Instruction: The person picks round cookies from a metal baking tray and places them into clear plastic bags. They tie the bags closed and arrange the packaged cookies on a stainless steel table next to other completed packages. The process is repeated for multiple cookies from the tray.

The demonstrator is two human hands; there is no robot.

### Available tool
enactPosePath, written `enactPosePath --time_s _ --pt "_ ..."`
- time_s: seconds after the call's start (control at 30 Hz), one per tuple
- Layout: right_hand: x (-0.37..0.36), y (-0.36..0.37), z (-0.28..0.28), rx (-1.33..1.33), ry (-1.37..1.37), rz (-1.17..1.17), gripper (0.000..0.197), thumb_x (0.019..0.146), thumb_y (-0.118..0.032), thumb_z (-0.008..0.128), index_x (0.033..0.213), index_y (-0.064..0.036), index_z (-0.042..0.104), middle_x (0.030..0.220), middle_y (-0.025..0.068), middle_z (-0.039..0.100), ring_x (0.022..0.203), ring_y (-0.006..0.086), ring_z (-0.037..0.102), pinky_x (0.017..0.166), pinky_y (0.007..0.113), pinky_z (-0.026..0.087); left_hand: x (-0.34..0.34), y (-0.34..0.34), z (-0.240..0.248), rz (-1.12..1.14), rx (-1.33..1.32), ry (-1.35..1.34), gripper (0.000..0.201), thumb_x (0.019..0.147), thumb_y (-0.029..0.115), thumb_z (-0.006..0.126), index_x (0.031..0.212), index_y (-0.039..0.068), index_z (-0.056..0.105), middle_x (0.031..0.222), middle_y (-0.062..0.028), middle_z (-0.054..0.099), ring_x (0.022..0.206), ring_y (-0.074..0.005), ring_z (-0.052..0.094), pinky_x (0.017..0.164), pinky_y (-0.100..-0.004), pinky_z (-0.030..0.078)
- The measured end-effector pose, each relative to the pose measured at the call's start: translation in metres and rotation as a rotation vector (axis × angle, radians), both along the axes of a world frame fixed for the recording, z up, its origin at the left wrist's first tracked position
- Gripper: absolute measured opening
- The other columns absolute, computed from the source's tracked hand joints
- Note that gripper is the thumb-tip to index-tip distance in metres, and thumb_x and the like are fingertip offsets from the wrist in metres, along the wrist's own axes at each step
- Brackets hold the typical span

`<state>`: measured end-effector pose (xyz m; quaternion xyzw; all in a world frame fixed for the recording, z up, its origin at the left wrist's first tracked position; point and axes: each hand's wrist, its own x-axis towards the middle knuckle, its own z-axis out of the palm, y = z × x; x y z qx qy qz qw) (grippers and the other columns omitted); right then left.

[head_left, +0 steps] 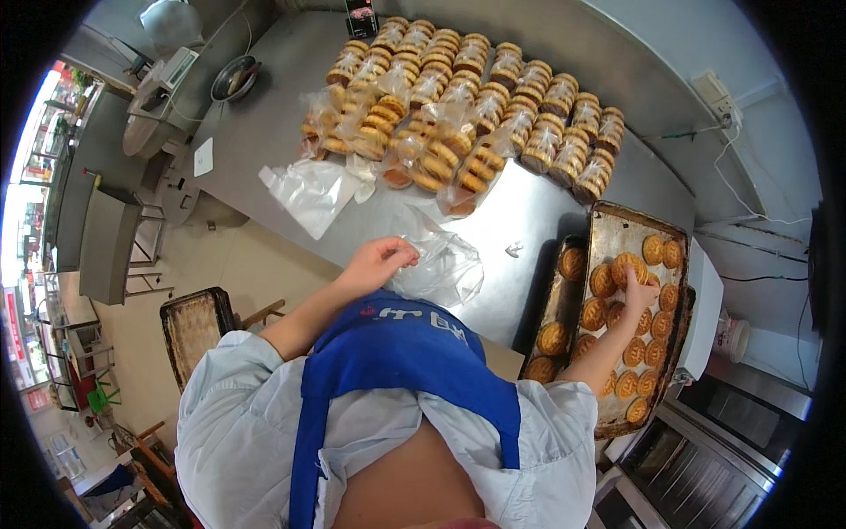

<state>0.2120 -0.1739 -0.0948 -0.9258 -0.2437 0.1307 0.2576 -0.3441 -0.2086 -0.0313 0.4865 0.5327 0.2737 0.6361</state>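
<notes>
The left hand (377,261) pinches the edge of an empty clear plastic bag (438,264) lying on the steel table (520,220), at its near edge. To the right, the right hand (636,295) closes its fingers on a round golden pastry (627,267) above the baking tray (617,231), where more pastries (636,353) lie in loose rows. Farther off on the table, filled bags of stacked pastries (476,106) stand in rows, with loose flat bags (313,189) at their left.
</notes>
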Motion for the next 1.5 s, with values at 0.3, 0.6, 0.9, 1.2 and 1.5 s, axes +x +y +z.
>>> enactPosePath --time_s 0.3,0.6,0.9,1.2,1.5 --pt "-0.011 0.006 0.018 0.188 0.144 0.117 0.096 0.066 -0.045 0.081 0.142 -0.0064 0.036 0.145 0.0202 0.035 0.129 0.0369 0.04 0.103 0.047 0.038 0.02 0.013 -0.005 0.198 -0.038 -0.058 0.023 0.094 0.024 0.058 0.102 0.006 0.069 0.095 0.0026 0.066 0.08 -0.0047 0.052 0.069 -0.0228 0.043" --pt "-0.164 -0.02 0.133 0.525 0.605 0.578 0.085 0.064 -0.027 0.074 0.137 -0.0018 0.04 0.127 0.0177 0.05 0.113 0.0297 0.054 0.093 0.041 0.05 0.014 0.016 -0.019 0.268 -0.038 -0.181 0.023 0.095 0.023 0.056 0.104 0.006 0.068 0.089 0.0042 0.062 0.076 -0.0042 0.049 0.068 -0.0215 0.041" --pt "-0.386 -0.01 0.004 -0.014 1.058 0.828 0.093 0.062 -0.034 0.078 0.136 0.0069 0.039 0.124 0.0209 0.056 0.117 0.0298 0.055 0.098 0.038 0.045 -0.032 0.006 -0.038 0.277 -0.14 -0.449 0.02 0.097 0.018 0.053 0.103 0.001 0.062 0.088 -0.0028 0.06 0.078 -0.0098 0.055 0.071 -0.0237 0.045" --pt "-0.424 0.015 0.019 -0.339 0.159 1.007 0.09 0.068 -0.052 0.067 0.131 0.0053 0.038 0.113 0.0256 0.06 0.111 0.0367 0.058 0.089 0.047 0.047 -0.047 -0.012 -0.005 -0.154 -0.395 -0.678 0.025 0.098 0.013 0.048 0.112 -0.004 0.058 0.114 -0.0166 0.063 0.104 -0.0218 0.061 0.096 -0.0319 0.047" --pt "-0.337 -0.033 0.031 0.158 0.217 1.219 0.054 0.084 -0.053 0.058 0.115 -0.0094 0.066 0.117 0.0198 0.063 0.103 0.0328 0.063 0.087 0.041 0.05 -0.018 0.017 0.013 -0.052 -0.198 -0.608 0.025 0.099 0.013 0.049 0.112 -0.004 0.061 0.11 -0.0193 0.065 0.105 -0.0277 0.064 0.096 -0.039 0.049"
